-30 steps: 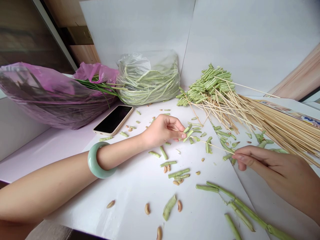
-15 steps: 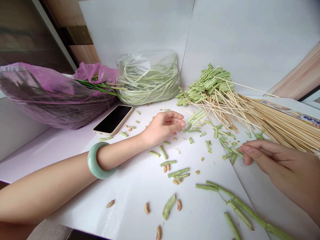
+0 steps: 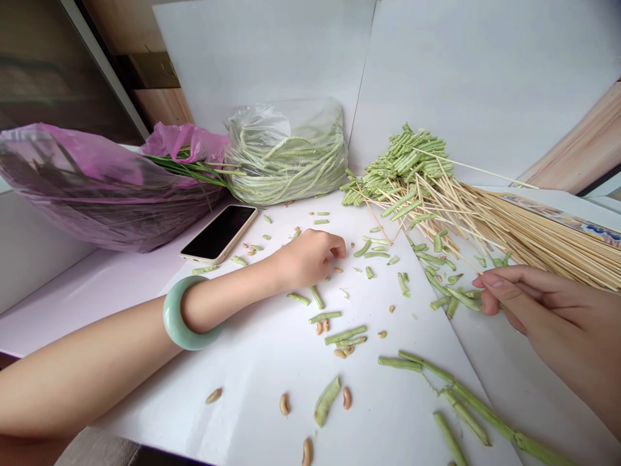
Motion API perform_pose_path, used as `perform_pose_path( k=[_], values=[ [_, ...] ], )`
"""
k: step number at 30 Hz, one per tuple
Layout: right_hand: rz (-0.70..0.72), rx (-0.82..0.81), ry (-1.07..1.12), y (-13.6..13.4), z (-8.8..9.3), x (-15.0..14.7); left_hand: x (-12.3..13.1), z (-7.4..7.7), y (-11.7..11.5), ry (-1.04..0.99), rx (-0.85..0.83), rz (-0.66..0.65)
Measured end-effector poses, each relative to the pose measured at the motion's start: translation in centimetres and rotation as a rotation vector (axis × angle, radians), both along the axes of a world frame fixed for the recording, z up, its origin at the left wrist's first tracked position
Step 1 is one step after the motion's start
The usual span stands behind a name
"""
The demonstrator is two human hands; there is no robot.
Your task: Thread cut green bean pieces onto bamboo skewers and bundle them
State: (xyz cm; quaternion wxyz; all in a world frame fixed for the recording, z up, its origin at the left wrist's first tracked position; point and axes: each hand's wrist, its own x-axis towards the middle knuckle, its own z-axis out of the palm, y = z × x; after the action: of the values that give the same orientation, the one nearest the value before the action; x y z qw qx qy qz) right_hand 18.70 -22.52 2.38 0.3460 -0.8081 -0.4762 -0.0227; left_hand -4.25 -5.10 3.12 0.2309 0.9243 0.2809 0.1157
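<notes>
My right hand (image 3: 557, 330) pinches the end of a thin bamboo skewer (image 3: 466, 260) between thumb and fingers. Several cut green bean pieces (image 3: 407, 211) appear threaded along that skewer, which points away to the left, in front of the heap. Low over the white table, my left hand (image 3: 310, 259) has its fingers curled downward; the fingertips are partly hidden, and whatever they pinch cannot be made out. A pale green bangle (image 3: 177, 317) circles the left wrist. Loose bean pieces (image 3: 317, 298) lie beside and under this hand.
A pile of threaded bean skewers (image 3: 407, 155) and a bundle of bare skewers (image 3: 538, 226) lie at the back right. Behind are a clear bag of long beans (image 3: 291, 155), a purple bag (image 3: 97, 188) and a phone (image 3: 218, 233). Brown bean seeds (image 3: 284, 404) are scattered in front.
My left hand has come down and slightly left, its fingers now curled toward the table. My right hand has shifted slightly right, carrying the skewer and its bean pieces up and to the right.
</notes>
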Motion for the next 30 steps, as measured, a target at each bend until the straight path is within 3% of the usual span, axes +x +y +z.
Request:
perform_pose_path(
  k=[3, 9, 13, 15, 19, 23, 26, 30],
  values=[
    [-0.002, -0.019, -0.001, 0.1, 0.0, 0.1, 0.0, 0.1, -0.1, 0.013, -0.009, -0.025],
    [-0.005, -0.007, -0.022, 0.1, 0.0, 0.0, 0.0, -1.2, 0.0, 0.033, 0.155, -0.292],
    [0.029, -0.006, -0.05, 0.1, 0.1, 0.0, 0.1, -1.5, 0.2, -0.015, 0.149, -0.353],
    [0.043, -0.007, -0.065, 0.1, 0.2, 0.0, 0.1, -1.3, 0.2, -0.06, 0.152, -0.315],
    [0.053, -0.008, -0.074, 0.2, 0.4, 0.1, 0.1, -0.6, 0.1, -0.146, 0.133, -0.097],
    [0.048, -0.022, -0.05, 0.6, 0.7, -0.3, 0.0, -0.6, 0.2, -0.352, 0.027, 0.052],
    [0.047, -0.038, -0.031, 0.7, 0.8, -0.4, 0.2, -0.9, 0.5, -0.607, -0.173, 0.162],
    [0.065, -0.059, -0.024, 0.6, 0.6, -0.2, 0.7, -1.1, 0.9, -0.858, -0.615, 0.263]
  ],
)
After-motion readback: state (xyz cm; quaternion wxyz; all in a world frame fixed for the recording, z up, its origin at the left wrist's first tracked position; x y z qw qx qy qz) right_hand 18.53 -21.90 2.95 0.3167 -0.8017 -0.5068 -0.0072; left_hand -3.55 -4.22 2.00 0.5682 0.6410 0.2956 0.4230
